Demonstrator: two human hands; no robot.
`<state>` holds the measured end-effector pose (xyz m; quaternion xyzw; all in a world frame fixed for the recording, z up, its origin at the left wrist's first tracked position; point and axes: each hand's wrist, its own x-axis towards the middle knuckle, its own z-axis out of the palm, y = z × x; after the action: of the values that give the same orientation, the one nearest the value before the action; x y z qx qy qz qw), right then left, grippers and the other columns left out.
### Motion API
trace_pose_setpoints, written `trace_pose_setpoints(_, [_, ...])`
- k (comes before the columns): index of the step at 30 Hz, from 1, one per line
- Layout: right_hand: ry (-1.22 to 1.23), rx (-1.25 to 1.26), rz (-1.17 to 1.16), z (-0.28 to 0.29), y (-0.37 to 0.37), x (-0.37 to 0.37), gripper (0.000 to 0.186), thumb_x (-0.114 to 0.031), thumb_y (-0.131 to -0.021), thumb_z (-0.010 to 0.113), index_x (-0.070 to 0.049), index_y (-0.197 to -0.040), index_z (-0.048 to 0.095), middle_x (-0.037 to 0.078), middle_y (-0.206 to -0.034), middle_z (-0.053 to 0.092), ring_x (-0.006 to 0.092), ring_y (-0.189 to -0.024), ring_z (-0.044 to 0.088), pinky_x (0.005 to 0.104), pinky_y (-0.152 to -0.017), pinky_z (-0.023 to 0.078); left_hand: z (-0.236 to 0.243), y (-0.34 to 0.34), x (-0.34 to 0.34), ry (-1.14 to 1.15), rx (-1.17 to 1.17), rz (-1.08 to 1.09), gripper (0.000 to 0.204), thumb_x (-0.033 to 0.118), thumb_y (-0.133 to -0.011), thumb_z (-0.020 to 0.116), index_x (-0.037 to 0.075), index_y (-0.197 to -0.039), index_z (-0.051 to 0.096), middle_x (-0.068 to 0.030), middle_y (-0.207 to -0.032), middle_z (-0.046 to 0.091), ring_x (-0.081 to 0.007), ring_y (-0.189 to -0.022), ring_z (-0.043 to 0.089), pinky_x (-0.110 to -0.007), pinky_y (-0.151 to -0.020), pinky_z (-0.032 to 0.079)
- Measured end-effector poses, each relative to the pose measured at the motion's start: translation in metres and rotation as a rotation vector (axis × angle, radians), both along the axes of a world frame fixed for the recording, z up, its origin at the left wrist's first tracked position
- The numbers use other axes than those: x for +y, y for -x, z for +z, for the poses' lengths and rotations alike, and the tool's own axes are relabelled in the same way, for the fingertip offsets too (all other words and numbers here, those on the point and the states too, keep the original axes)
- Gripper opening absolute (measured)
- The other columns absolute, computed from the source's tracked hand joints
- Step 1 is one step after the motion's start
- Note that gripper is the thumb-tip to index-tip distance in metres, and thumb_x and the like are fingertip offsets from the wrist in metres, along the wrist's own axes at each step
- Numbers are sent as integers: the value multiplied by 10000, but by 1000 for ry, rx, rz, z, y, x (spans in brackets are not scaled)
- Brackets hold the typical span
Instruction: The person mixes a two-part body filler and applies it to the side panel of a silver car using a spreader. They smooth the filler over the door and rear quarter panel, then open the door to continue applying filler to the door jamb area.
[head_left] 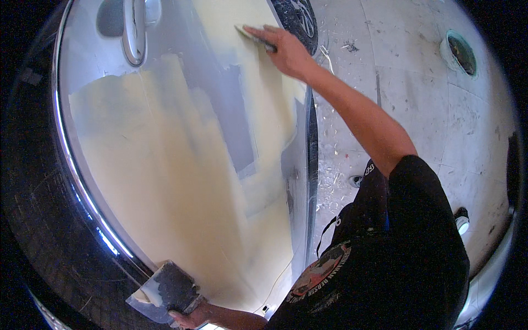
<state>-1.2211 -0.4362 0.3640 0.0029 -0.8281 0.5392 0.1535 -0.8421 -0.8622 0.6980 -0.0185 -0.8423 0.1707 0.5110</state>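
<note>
Right hand (286, 52) clasping a thin putty spreader (249, 34) at the cream filler (165, 181) on a silver-grey car side (236, 126), presumably for smoothing, while left hand (188, 318) grips a smeared putty board (171, 287) by its edge near the chrome trim (75, 175), likely keeping filler handy.

Matt cream coating (165, 170), glossy metallic door handle (133, 41)

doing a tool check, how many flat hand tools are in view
2: a thin spreader in the right hand, by the yellow-coated car panel, and a broad grey plate in the left hand, near the picture's bottom edge. The person's body may hide others.
</note>
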Motion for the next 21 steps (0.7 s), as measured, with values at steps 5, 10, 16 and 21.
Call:
trace_pose_setpoints(5, [63,-75,84,4,-81,-34,724,5,-736,603,-363,-1330,417,253,-1310,417,404,-1176,437,433,-997,377,-16,44,91,-1122,238,-315,477,360,-752,606,-29,-1026,608,-240,-1065,589,-427,-930,585,-521,-808,506])
trace_pose_setpoints(10, [176,-184,176,20,-162,-63,756,29,-685,634,-335,-1320,447,265,-1323,398,412,-1206,408,429,-1014,355,-17,57,110,-1220,225,-336,456,323,-755,582,-43,-1026,602,-287,-1082,565,-448,-969,559,-583,-835,473])
trace_pose_setpoints(16, [197,-264,242,25,-237,-91,783,20,-622,669,-308,-1306,473,268,-1333,379,428,-1207,398,440,-1011,345,-14,40,69,-1022,108,-403,440,289,-742,624,-41,-1032,600,-286,-1072,570,-438,-930,577,-550,-803,502])
trace_pose_setpoints(21, [245,-246,239,24,-279,-109,748,4,-646,673,-295,-1303,478,271,-1335,371,433,-1199,398,451,-1003,346,-15,43,81,-782,71,-412,499,189,-635,792,-8,-1050,599,-243,-1032,600,-362,-876,613,-475,-718,540])
